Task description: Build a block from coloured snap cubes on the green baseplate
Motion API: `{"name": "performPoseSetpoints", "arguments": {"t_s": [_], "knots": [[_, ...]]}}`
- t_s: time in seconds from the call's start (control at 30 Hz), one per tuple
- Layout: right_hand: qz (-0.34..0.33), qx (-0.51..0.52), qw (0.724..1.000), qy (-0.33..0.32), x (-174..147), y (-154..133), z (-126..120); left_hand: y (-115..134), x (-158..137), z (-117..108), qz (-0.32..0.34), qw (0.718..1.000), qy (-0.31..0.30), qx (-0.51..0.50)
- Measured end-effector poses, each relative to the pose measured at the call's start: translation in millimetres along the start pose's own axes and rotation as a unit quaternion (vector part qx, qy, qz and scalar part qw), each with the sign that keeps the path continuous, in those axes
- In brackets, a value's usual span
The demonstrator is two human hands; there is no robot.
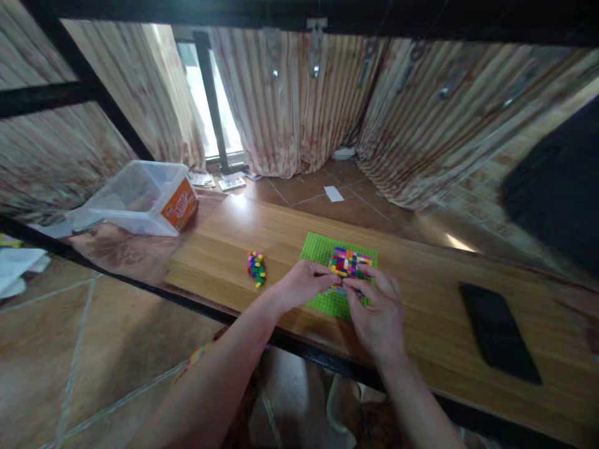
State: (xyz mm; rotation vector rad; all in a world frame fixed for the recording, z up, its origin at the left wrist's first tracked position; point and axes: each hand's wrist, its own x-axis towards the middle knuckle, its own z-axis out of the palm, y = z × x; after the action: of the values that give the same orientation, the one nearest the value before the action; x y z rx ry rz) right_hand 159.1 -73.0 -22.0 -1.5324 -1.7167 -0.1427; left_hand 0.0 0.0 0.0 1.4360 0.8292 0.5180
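Green, studded plastic makes up the square baseplate [321,248] in front of you, and on it sits a dense patch of small multicoloured plastic bricks [346,260], directly under and just beyond your fingertips. Your bare left hand [304,284] reaches in over the plate's left side, thumb and forefinger drawn narrow at the near edge of the patch; your bare right hand [380,308] covers the plate's near right corner, its fingers bent and close together beside the left fingertips. You cannot tell from here whether either hand pinches a brick, as the fingers hide what is between them. The plate lies at a slant on the long brown wooden tabletop [421,293], with a narrow strip of wood between it and the far edge, and another before the black near edge, which both your forearms cross. Sideways you have more room: to the left, wood separates the plate from a small heap of loose coloured bricks [256,269], near your left wrist; to the right, a longer stretch runs from your right hand to a flat black rectangular slab [500,332], well apart from it.
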Motion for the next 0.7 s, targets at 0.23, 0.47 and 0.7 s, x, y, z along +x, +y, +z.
{"name": "performPoseSetpoints", "arguments": {"t_s": [0.23, 0.47, 0.7], "knots": [[0.001, -0.023, 1.0, 0.003, -7, 2, 4, 4, 0, 0, -0.008, 1.0, 0.015, 0.015], [0.01, -0.021, 1.0, 0.007, -9, 1, 4, 10, -3, -10, -0.064, 0.992, 0.054, -0.094], [0.045, 0.062, 0.995, 0.061, -2, -4, -1, 15, -6, -21, -0.085, 0.964, 0.06, -0.243]]}}
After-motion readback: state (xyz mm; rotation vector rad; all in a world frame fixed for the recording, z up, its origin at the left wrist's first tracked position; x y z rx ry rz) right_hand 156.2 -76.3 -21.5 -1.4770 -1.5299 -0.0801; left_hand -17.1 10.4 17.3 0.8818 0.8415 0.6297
